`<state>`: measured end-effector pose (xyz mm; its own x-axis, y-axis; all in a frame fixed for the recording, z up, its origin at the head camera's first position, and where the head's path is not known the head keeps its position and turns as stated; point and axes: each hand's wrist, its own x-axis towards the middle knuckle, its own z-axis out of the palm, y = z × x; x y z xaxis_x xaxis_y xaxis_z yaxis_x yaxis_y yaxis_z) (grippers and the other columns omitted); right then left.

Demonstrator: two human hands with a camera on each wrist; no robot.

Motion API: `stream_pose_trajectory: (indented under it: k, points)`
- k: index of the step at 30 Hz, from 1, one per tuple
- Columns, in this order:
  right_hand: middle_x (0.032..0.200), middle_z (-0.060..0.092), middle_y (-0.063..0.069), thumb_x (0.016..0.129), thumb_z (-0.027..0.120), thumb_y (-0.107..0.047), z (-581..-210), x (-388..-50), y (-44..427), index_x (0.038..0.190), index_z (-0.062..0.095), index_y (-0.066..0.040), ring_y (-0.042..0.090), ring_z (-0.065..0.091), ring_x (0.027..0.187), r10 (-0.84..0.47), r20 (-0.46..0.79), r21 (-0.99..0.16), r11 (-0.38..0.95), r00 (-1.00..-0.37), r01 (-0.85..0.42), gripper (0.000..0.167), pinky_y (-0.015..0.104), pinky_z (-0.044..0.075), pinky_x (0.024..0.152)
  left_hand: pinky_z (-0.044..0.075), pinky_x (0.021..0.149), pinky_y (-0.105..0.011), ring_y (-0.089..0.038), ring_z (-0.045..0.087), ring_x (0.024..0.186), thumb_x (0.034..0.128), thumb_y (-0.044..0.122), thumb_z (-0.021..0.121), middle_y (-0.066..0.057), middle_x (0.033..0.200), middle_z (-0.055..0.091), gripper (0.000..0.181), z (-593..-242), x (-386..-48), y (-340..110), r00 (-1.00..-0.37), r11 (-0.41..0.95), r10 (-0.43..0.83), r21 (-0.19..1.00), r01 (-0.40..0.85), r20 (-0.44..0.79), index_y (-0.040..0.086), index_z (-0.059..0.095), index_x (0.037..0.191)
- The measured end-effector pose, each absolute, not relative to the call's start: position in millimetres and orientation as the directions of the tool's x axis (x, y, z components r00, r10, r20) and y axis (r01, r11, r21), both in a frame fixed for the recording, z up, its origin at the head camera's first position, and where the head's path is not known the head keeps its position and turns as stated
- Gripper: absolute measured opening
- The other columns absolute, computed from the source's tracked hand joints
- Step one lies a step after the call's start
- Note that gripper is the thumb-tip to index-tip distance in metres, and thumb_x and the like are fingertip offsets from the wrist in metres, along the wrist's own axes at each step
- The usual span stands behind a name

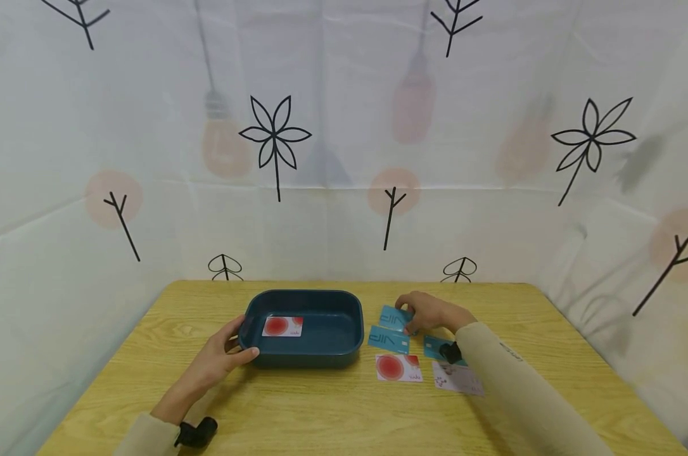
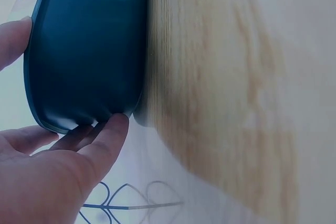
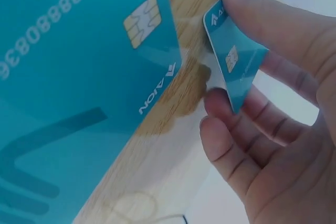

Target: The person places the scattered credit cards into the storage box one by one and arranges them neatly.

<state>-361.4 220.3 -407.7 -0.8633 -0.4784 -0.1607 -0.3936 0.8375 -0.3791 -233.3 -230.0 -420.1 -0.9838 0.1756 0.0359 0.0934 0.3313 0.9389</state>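
A dark blue rectangular basin [image 1: 304, 360] stands on the table, with a white card with a red circle [image 1: 283, 326] lying inside at the left. My left hand [image 1: 215, 358] grips the basin's left end, thumb at the front corner and fingers along the outer wall. Right of the basin, my right hand [image 1: 432, 311] pinches a teal chip card [image 3: 236, 51] between thumb and fingers, the card tilted. A second teal card [image 1: 388, 339] lies just in front of it. Another teal card [image 1: 435, 347] is partly hidden under the right wrist.
Nearer the front lie a white card with a red circle [image 1: 398, 367] and a pale patterned card [image 1: 458, 378], partly covered by the right sleeve. The wooden table [image 1: 298, 411] meets a printed white cloth [image 1: 321, 234] at its back and sides.
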Motion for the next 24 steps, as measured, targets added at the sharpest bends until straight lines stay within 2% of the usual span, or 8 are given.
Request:
stream_pose_trajectory:
  k: [4,12,24]
  points:
    - [0.114,0.052,0.011,0.078,0.081,-0.023,-406.5,-357.5,220.6,0.128,0.057,-0.011,0.029,0.053,0.107,-0.496,-0.144,-0.332,0.839,-0.856,-0.431,0.057,0.047,0.046,0.09,0.049,0.093,-0.039,-0.044,0.036,0.133,0.0892,0.019,0.069,-0.024,0.151,0.027,0.08,-419.7,-233.2,-229.7,-0.984,0.345,0.176,0.934,0.096,0.037,0.003,0.02,0.151]
    - [0.112,0.049,0.006,0.08,0.078,-0.025,-404.1,-351.9,217.8,0.131,0.057,-0.006,0.021,0.05,0.1,-0.499,-0.113,-0.285,0.845,-0.859,-0.453,0.058,0.043,0.046,0.091,0.048,0.094,-0.042,-0.044,0.034,0.133,0.09,0.019,0.068,-0.024,0.15,0.028,0.079,-417.8,-232.0,-228.7,-0.985,0.359,0.17,0.929,0.09,0.03,0.003,0.021,0.151]
    - [0.112,0.05,0.005,0.079,0.077,-0.028,-406.1,-353.3,216.2,0.132,0.056,-0.004,0.019,0.051,0.1,-0.494,-0.129,-0.235,0.858,-0.86,-0.457,0.062,0.042,0.046,0.092,0.048,0.094,-0.042,-0.043,0.035,0.133,0.0899,0.02,0.068,-0.024,0.151,0.027,0.08,-418.4,-232.3,-229.4,-0.984,0.354,0.178,0.931,0.09,0.027,0.004,0.021,0.151]
